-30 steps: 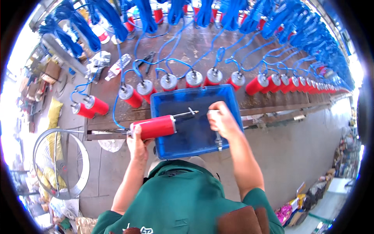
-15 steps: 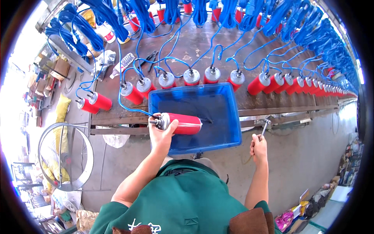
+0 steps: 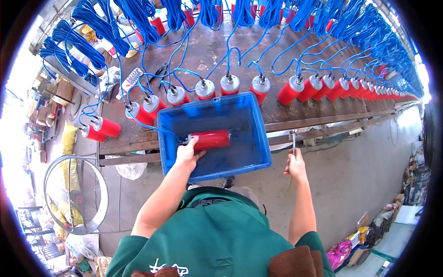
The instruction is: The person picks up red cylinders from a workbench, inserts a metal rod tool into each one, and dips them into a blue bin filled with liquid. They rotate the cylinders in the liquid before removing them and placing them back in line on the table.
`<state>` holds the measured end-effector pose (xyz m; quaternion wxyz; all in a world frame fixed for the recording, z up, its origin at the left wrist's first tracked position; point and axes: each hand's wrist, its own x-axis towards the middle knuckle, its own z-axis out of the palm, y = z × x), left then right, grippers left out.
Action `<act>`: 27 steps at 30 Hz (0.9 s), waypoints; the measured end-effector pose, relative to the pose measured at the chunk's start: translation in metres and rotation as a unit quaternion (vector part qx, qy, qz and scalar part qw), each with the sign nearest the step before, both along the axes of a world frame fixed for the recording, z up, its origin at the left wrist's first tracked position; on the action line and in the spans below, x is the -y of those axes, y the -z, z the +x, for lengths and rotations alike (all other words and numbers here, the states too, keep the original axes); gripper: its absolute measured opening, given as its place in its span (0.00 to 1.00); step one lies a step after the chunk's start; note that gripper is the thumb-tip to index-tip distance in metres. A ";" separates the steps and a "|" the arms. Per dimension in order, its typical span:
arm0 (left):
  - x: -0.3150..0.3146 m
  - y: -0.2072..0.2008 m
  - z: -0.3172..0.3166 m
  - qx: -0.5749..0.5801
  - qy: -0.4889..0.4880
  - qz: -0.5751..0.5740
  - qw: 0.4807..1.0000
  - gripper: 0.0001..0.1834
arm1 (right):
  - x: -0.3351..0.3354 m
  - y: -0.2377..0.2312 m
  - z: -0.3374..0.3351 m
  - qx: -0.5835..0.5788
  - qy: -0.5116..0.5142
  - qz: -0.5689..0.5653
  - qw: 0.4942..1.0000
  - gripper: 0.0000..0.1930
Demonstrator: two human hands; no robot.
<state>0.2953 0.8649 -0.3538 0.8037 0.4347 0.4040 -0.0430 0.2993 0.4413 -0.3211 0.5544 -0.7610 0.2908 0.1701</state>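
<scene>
My left hand (image 3: 188, 154) grips the capped end of a red cylinder (image 3: 211, 140), low inside a blue plastic tub (image 3: 261, 147) with a dark interior. The cylinder lies on its side, its far end pointing right; a blue cable runs from its capped end over the tub's left wall. Whether it touches the tub's bottom is hard to see. Right of the tub, my right hand (image 3: 296, 167) is closed around a slim metal tool (image 3: 294, 144), held upright with its head up. Its exact kind is unclear; a thin yellowish strand hangs beneath the hand.
Behind the tub, red cylinders with grey metal caps (image 3: 230, 84) stand in a long row on a brown metal table (image 3: 221, 51). Blue cable coils (image 3: 173, 14) hang along the back. A metal ring (image 3: 105, 194) stands at the left, by yellow sacks (image 3: 69, 138).
My left hand has lowered the red cylinder into the tub. The right hand, still holding the tool, sits slightly further left and higher in view; the whole view has shifted a little.
</scene>
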 end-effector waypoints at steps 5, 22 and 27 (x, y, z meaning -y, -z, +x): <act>-0.018 0.011 -0.017 -0.008 -0.020 -0.049 0.999 0.20 | -0.004 0.038 0.047 0.155 -0.140 -0.177 0.962 0.24; -0.004 -0.052 -0.078 0.158 0.303 0.567 0.750 0.22 | -0.050 0.095 0.140 0.326 -0.297 -0.384 0.811 0.27; 0.004 -0.047 -0.082 0.159 0.290 0.601 0.728 0.19 | -0.051 0.085 0.132 0.313 -0.286 -0.337 0.840 0.25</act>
